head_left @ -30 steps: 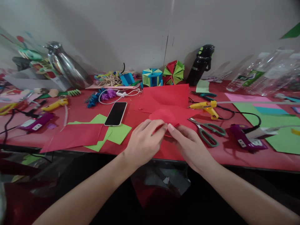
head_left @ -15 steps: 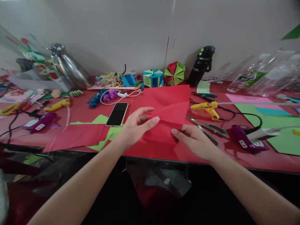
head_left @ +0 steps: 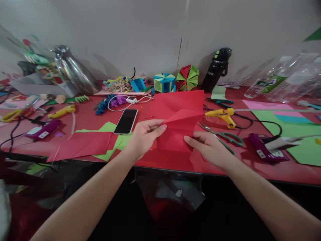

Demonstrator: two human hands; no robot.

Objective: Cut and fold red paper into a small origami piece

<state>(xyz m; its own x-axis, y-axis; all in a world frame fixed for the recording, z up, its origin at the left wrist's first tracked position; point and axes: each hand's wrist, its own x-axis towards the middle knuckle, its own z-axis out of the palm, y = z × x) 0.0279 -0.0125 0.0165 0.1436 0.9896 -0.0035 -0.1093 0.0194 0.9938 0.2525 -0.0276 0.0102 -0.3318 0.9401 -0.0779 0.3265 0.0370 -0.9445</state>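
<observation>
A sheet of red paper (head_left: 175, 134) with a bent-over upper flap is between my two hands, above the red table. My left hand (head_left: 147, 135) pinches its left edge between thumb and fingers. On the lower right, my right hand (head_left: 204, 145) grips the same paper, thumb on top and fingers partly hidden behind. More red paper (head_left: 180, 97) shows behind the flap; I cannot tell whether it is one sheet or two. Scissors (head_left: 225, 135) with green handles lie just right of my right hand. A phone (head_left: 126, 121) rests beyond my left wrist.
A yellow glue gun (head_left: 222, 115) and a purple power strip (head_left: 267, 147) with cords lie on the right. Red sheets (head_left: 82, 145) over green ones are at left. Folded paper models (head_left: 164, 83), a black bottle (head_left: 217, 70) and a steel jug (head_left: 75, 72) stand at the back.
My left hand has closed from a spread pose onto the left edge of the paper. The flap now bends more toward me. My right hand stays nearly in place.
</observation>
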